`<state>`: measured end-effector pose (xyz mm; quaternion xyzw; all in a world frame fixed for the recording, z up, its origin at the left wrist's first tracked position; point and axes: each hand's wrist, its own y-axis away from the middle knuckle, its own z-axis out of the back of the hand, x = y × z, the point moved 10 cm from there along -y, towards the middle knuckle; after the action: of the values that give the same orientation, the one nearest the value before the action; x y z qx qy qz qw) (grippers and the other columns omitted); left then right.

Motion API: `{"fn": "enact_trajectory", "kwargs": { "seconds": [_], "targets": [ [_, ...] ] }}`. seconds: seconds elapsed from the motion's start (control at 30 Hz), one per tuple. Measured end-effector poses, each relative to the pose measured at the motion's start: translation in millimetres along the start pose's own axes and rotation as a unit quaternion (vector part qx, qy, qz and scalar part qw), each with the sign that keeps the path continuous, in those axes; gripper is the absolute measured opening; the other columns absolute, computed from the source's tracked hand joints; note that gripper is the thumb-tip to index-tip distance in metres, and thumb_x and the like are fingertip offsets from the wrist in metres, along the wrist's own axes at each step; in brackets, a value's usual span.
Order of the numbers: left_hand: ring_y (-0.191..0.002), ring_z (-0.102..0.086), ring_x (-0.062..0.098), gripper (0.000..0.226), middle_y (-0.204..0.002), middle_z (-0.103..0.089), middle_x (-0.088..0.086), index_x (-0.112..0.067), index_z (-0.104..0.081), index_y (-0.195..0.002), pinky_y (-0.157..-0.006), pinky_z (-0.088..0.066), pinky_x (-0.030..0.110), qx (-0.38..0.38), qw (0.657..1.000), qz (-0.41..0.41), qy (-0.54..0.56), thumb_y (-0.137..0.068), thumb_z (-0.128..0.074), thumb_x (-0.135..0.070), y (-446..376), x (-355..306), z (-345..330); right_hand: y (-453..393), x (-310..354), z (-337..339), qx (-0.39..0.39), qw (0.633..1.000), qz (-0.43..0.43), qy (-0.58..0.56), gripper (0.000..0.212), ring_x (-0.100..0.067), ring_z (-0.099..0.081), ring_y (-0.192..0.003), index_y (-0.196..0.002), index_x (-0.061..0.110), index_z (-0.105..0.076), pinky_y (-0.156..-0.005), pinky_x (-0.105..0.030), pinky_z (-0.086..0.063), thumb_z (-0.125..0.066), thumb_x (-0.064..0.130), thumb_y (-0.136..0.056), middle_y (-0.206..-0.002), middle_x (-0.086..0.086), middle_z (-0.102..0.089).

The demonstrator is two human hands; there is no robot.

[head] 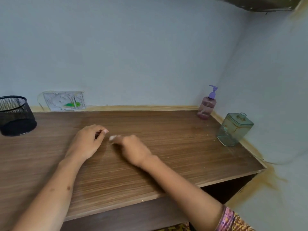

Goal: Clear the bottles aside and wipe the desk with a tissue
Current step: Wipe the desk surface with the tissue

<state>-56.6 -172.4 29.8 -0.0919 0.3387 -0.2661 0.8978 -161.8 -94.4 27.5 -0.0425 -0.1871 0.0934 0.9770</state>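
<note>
A brown wooden desk point(175, 147) fills the view. My right hand point(133, 148), blurred, is in the middle of the desk and grips a small white tissue point(113, 137) that pokes out past its fingers. My left hand point(88, 141) rests just left of it with its fingers curled and nothing visible in them. A pink pump bottle point(207, 105) with a purple pump stands in the far right corner. A square green-tinted clear bottle point(234, 130) stands against the right wall, nearer to me.
A black mesh pen cup point(15, 116) stands at the far left of the desk. A clear plastic case point(64, 101) with a green patch leans on the back wall. Walls close the desk in at the back and right.
</note>
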Motion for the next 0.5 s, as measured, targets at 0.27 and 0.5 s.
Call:
{"fn": "enact_trajectory", "kwargs": {
  "seconds": [0.27,0.5],
  "targets": [
    [-0.090,-0.057,0.015,0.019,-0.098,-0.066,-0.006,-0.026,-0.069,-0.103,-0.079,-0.045,0.034,-0.009,1.000,-0.005,0.001,-0.095,-0.051,-0.030,-0.2,-5.0,1.9,46.5,34.3,-12.0,0.034,0.988,0.149,0.001,0.049,-0.015,-0.049,-0.130,-0.128,0.010,-0.059,-0.111,-0.033,-0.038,-0.050,-0.011,-0.084,-0.140,-0.005,-0.053],
    [-0.089,-0.055,0.013,0.022,-0.097,-0.065,-0.006,-0.026,-0.068,-0.106,-0.075,-0.041,0.030,-0.007,1.000,-0.011,-0.005,-0.097,-0.049,-0.031,1.0,-7.7,1.6,70.6,-113.5,50.9,-0.037,0.994,-0.081,0.055,0.060,-0.006,-0.047,-0.130,-0.132,0.024,-0.057,-0.114,-0.023,-0.030,-0.044,-0.010,-0.084,-0.139,0.006,-0.053]
  ]
}}
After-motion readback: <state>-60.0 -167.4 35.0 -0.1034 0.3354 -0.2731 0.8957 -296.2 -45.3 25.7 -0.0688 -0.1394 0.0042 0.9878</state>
